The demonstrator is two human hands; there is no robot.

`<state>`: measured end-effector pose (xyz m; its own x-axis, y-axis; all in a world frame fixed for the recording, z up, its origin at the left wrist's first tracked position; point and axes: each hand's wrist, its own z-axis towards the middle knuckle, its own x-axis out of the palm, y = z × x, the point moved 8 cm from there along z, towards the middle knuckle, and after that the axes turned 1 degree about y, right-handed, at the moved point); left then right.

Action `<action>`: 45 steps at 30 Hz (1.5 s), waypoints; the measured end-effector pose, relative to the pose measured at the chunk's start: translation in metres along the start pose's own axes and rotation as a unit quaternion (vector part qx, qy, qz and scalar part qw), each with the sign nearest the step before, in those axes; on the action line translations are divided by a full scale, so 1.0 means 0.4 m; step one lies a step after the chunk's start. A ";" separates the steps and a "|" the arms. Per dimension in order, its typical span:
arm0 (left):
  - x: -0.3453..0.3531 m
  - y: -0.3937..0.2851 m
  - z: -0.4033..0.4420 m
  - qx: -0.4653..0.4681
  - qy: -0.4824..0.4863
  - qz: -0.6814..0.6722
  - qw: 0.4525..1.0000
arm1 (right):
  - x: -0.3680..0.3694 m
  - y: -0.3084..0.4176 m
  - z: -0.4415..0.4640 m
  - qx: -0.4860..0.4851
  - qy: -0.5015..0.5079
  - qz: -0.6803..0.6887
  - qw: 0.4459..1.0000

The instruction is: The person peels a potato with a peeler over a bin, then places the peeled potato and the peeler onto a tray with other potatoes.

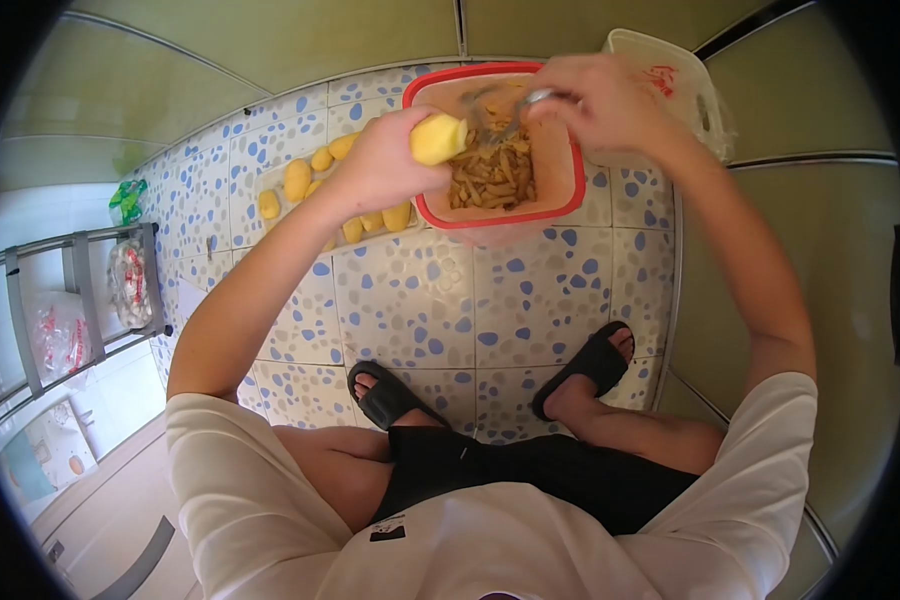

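A yellow peeled potato [436, 139] is held in my left hand [390, 160], over the left side of a red-rimmed bin [560, 205]. My right hand [602, 100] is closed round the handle of a peeler [518, 112], whose head is blurred above the bin, a little right of the potato. Brown and yellow peelings [493, 175] lie inside the bin. To the left, partly hidden by my left forearm, a clear tray [270, 178] holds several peeled potatoes [297, 180].
A translucent white basket [715, 118] with red print stands right of the bin. A metal rack [82, 290] with plastic bags [62, 335] is at the left. Cabinet doors [330, 30] line the back. My feet in black sandals [395, 400] rest on the patterned tile floor [405, 300].
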<state>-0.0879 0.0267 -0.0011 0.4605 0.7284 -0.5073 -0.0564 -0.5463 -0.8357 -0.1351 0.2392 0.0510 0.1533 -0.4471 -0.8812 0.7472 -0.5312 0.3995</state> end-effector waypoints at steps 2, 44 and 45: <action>-0.007 -0.012 -0.020 0.046 0.006 0.010 0.999 | -0.030 -0.123 -0.024 0.065 0.001 -0.038 0.997; 0.018 0.014 -0.021 -0.123 -0.011 -0.353 0.928 | -0.005 0.021 -0.030 0.036 0.043 0.032 0.998; 0.019 0.016 -0.017 -0.125 -0.001 -0.355 0.926 | 0.002 0.027 -0.029 0.017 0.037 0.045 0.998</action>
<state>-0.0786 0.0261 -0.0089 0.3016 0.9414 0.1513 0.4678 -0.0078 -0.8838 -0.1196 0.2414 0.0516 0.2672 -0.4413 -0.8567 0.7057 -0.5158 0.4858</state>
